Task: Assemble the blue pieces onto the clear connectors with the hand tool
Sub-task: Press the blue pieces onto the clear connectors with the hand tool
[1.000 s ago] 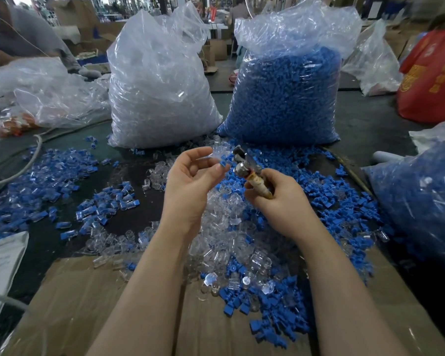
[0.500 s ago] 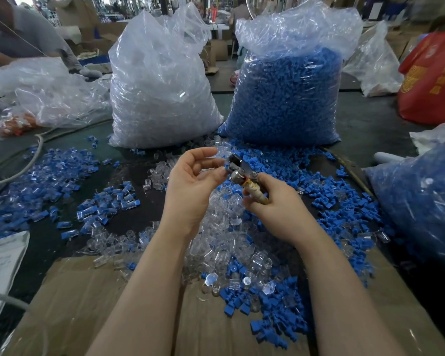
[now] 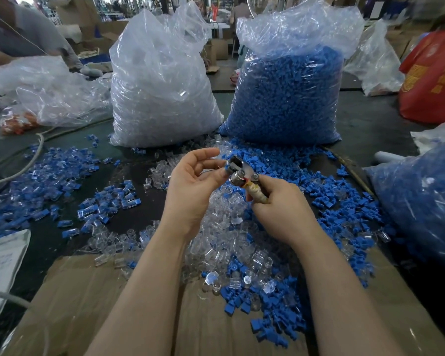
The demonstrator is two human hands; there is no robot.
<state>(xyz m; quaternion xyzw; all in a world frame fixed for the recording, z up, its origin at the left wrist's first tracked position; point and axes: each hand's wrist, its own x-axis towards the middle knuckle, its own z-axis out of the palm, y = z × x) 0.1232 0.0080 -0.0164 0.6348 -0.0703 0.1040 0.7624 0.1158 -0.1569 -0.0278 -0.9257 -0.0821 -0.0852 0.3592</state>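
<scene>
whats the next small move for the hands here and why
Probably squeeze the hand tool shut. The right hand grips its handle, and the left hand pinches a blue piece against the tool's metal head, so the part seems seated.

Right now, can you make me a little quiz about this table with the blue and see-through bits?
1. True or false: the right hand grips the hand tool.
2. Which big bag stands further right: A) the bag of clear connectors or B) the bag of blue pieces?
3. Fill in: the left hand holds a piece at the tool's ____ end.

Key: 1 true; 2 B; 3 metal.
</scene>
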